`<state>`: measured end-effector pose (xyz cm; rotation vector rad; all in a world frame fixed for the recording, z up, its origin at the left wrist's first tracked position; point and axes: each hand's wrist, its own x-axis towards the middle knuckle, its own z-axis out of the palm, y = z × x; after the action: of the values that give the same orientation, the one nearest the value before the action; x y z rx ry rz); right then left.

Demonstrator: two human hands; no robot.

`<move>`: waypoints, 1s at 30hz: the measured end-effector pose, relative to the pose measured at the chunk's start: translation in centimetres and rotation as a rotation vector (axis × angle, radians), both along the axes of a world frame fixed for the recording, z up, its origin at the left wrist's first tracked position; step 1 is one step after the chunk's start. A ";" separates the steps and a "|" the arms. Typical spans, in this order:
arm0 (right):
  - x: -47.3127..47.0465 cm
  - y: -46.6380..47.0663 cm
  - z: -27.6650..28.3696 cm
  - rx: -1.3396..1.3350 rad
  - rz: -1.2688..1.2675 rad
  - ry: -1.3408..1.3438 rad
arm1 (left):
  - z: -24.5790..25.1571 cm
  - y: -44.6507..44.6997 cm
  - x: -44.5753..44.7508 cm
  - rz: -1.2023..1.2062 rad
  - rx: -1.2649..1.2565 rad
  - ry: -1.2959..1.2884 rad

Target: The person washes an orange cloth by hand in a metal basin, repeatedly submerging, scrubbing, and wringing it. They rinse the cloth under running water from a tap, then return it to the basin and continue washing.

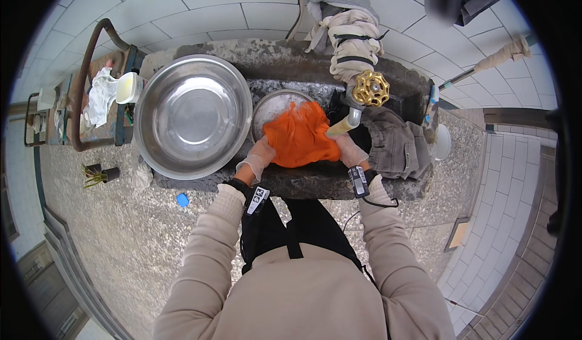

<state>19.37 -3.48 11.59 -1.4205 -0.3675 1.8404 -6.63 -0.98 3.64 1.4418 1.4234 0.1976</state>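
Note:
An orange cloth garment (302, 137) is stretched between my two hands above the stone sink trough (291, 176). My left hand (263, 153), in a clear plastic glove, grips its left edge. On the opposite edge my right hand (350, 150), gloved the same way, has hold of the fabric just below the tap's spout (345, 125). Behind the garment, and partly covered by it, is a round metal basin (273, 108) with whitish suds or water. A brass handwheel (371, 88) tops the tap, whose pipe is wrapped in cloth.
A large stainless steel basin (195, 112) rests on the trough's left part. Grey-brown trousers (395, 144) lie over its right part. Further left, a metal-framed stand (119, 126) holds a white plastic tub (128, 88) and a white cloth (101, 96). A blue object (182, 200) lies on the floor.

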 end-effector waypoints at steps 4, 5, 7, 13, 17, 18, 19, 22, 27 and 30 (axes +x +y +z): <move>-0.3 0.5 0.3 0.093 -0.004 0.232 | 3.1 0.8 0.6 0.212 0.065 -0.294; -0.2 0.7 -0.5 0.165 0.011 0.334 | 4.1 1.1 0.9 0.260 0.056 -0.306; -0.3 1.4 -3.2 0.173 -0.026 0.380 | 5.7 2.0 1.2 0.305 0.188 -0.349; -0.5 3.4 -9.7 0.297 0.358 -0.677 | 7.5 1.8 1.5 -0.003 0.115 0.233; -3.6 1.8 -6.9 0.347 0.918 -1.380 | 6.8 0.5 2.6 0.005 0.182 0.407; -4.5 1.6 -6.1 0.402 1.011 -1.323 | 6.6 0.3 2.8 0.021 0.210 0.394; -5.3 1.7 -5.6 0.495 1.080 -1.249 | 6.4 0.2 2.9 0.032 0.227 0.386; -6.7 2.7 -5.4 0.514 1.509 -1.281 | 5.7 0.3 2.9 0.016 0.235 0.311; -7.6 4.0 -7.7 0.326 1.542 -1.386 | 4.9 0.3 2.6 0.010 0.075 0.200; -7.5 4.7 -8.8 0.417 1.492 -1.245 | 4.7 0.6 2.6 0.023 0.022 0.185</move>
<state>11.84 1.20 2.78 -1.9326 -2.7914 1.1687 -4.00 -0.43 8.30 1.4935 1.5915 0.0966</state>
